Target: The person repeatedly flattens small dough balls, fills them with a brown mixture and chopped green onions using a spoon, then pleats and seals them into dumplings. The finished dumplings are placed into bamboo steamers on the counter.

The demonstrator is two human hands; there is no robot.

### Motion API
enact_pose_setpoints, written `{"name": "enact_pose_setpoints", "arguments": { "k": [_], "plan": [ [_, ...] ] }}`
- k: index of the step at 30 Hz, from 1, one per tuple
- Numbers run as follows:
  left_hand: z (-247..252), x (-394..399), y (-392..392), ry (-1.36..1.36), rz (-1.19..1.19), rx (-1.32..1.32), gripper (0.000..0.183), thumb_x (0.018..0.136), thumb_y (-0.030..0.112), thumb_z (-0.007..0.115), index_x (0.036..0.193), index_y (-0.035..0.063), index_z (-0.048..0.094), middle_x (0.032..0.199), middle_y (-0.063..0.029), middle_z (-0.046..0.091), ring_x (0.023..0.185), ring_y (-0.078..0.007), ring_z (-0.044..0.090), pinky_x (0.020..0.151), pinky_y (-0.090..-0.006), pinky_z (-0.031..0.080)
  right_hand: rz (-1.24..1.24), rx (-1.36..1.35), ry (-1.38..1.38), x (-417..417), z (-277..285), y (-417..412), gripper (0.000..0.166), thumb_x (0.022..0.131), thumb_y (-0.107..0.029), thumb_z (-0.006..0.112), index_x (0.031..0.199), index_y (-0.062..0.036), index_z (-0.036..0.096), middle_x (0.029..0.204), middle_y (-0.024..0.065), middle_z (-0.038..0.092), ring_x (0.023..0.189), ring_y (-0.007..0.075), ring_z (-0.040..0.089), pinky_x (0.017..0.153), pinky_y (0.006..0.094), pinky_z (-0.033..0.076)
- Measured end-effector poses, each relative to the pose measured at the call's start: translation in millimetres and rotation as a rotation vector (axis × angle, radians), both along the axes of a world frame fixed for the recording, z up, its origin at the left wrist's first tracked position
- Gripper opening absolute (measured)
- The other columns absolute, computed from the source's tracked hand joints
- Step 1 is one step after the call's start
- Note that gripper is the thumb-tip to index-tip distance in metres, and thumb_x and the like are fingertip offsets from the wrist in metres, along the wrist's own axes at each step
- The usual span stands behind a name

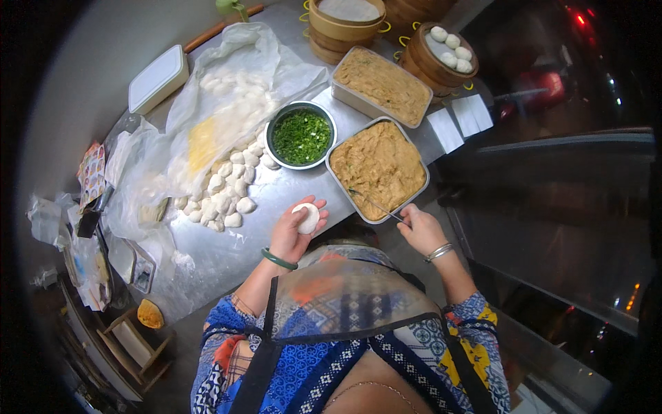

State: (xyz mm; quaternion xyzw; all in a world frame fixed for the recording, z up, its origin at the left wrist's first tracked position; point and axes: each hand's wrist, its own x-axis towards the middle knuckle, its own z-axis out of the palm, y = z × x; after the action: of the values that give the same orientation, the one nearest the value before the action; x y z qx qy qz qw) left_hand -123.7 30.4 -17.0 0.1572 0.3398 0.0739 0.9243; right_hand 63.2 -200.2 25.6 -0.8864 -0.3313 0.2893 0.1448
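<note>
My left hand (295, 230), palm up, holds a flat round dough wrapper (306, 218) with the thumb over its edge. A thin metal spreader or spoon (380, 207) is gripped in my right hand (420, 227); its tip rests on the tan filling (377, 165) in a rectangular tub and carries a bit of green. Behind my hands stands a round bowl of chopped green onion (301, 135). Many dough pieces (225, 194) lie left of it, partly under clear plastic sheeting (232, 103).
A second tub of filling (382, 85) stands behind the first. Bamboo steamers (346, 31) are at the back; one (434, 67) holds several white buns (452, 41). Folded white papers (446, 129) lie at the table's right edge. A lidded box (158, 80) sits at the wall.
</note>
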Motion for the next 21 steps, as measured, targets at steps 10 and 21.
{"name": "enact_pose_setpoints", "arguments": {
  "k": [10, 21],
  "plan": [
    [-11, 12, -5, 0.096, -0.031, 0.102, 0.035, 0.093, 0.010, 0.043, 0.127, 0.0002, 0.040, 0.109, -0.0186, 0.057, 0.099, -0.0288, 0.058, 0.086, -0.0372, 0.050, 0.005, 0.312, -0.101, -30, 34, -2, 0.025, 0.082, -0.007, 0.054, 0.107, -0.0039, 0.056, 0.092, 0.0190, 0.063, 0.081, 0.0372, 0.061, 0.069, 0.0439, 0.049],
    [-21, 15, -8, 0.098, -0.087, 0.105, 0.029, 0.092, 0.008, 0.042, 0.119, -0.0019, 0.044, 0.103, -0.0199, 0.060, 0.092, -0.0263, 0.060, 0.080, -0.0357, 0.051, 0.086, 0.150, -0.256, -63, 5, -11, 0.028, 0.085, -0.011, 0.051, 0.112, -0.0056, 0.056, 0.083, 0.0134, 0.059, 0.065, 0.0338, 0.059, 0.058, 0.0421, 0.049]
  ]
}}
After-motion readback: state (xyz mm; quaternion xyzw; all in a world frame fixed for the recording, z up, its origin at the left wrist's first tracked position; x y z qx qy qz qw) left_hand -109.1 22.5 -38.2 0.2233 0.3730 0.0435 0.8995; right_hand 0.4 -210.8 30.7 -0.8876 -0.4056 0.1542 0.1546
